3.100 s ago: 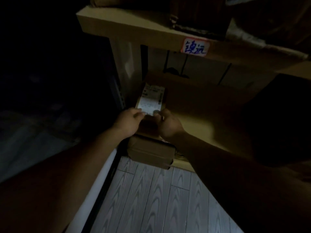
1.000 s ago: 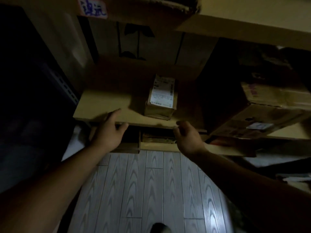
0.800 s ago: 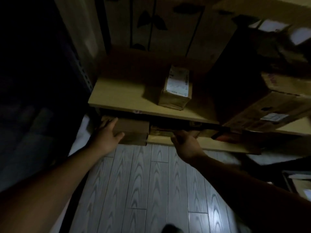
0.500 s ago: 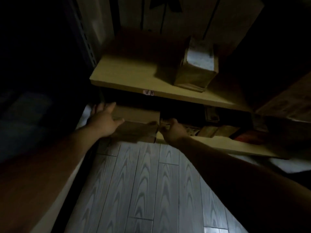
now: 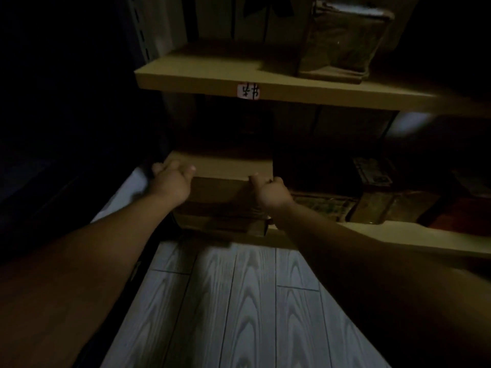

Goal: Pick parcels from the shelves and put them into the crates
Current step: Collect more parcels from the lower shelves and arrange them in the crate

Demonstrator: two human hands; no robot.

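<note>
In dim light a plain cardboard box [image 5: 225,171] sits at the left end of the lower shelf [image 5: 414,239], resting on top of a flatter carton [image 5: 220,224] whose front edge juts a little past the shelf's lip. Both hands are on the upper box; the left hand [image 5: 172,183] clasps its left front corner, thumb laid along the top face and fingers [image 5: 160,168] wrapped over the left edge; the right hand [image 5: 268,193] grips the right front corner, its fingers [image 5: 256,179] curled over the top edge and knuckles facing the camera. Both forearms reach in from the bottom corners of the view. Just to the right of the box, further along the same shelf, lie several other parcels [image 5: 372,205], their details too dark to make out. Above runs the upper shelf [image 5: 305,88], with a small pink label [image 5: 248,91] stuck on its front edge directly over the box; the writing on it is unreadable. On that upper shelf, to the right, stands a taped parcel [image 5: 342,41]. A slotted metal upright [image 5: 140,35] rises at the left of the shelving. Below the shelves lies a floor [image 5: 239,301] of grey wood-grain planks.
</note>
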